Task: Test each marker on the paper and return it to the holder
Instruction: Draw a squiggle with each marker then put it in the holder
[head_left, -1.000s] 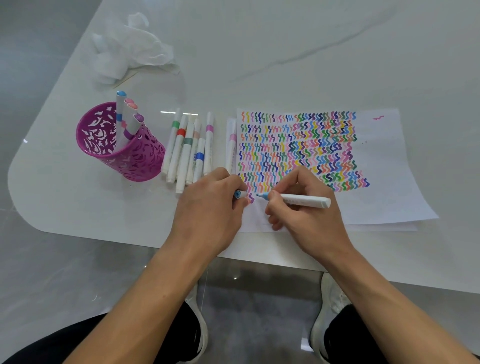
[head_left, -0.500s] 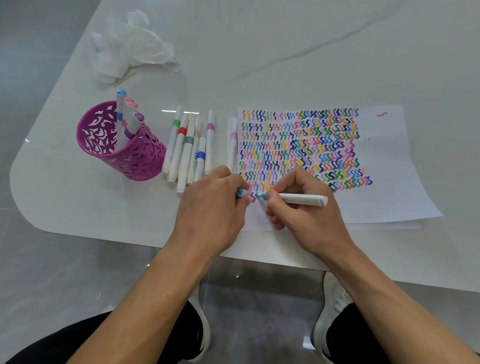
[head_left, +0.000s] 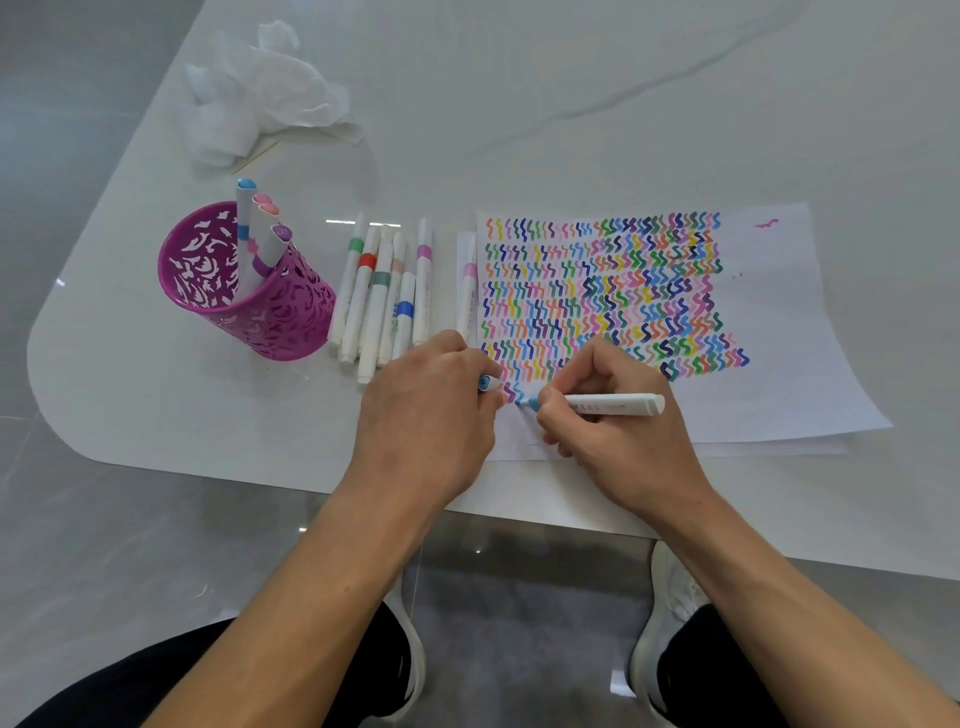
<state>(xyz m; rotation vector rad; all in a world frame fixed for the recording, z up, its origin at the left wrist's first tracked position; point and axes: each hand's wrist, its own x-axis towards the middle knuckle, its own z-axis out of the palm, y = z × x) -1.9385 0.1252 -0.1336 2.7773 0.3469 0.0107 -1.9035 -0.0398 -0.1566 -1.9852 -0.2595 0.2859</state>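
Note:
My right hand (head_left: 618, 426) grips a white marker (head_left: 613, 404) with a light blue tip, and the tip touches the paper (head_left: 789, 332) near its lower left corner, beside a fresh blue squiggle. My left hand (head_left: 431, 415) rests on the paper's left edge and holds the marker's light blue cap (head_left: 487, 383) in curled fingers. Rows of coloured squiggles fill most of the sheet. A purple cut-out holder (head_left: 244, 296) stands to the left with several markers in it. Several capped markers (head_left: 382, 301) lie between holder and paper, and one pink-banded marker (head_left: 467, 291) lies along the paper's left edge.
Crumpled white tissue (head_left: 265, 98) lies at the back left of the white table (head_left: 597, 93), with a thin stick beside it. The table's rounded front edge runs just below my hands. My knees and white shoes show under it.
The marker tip has drawn a short blue squiggle at the lower left of the paper. Both hands have stayed almost in place.

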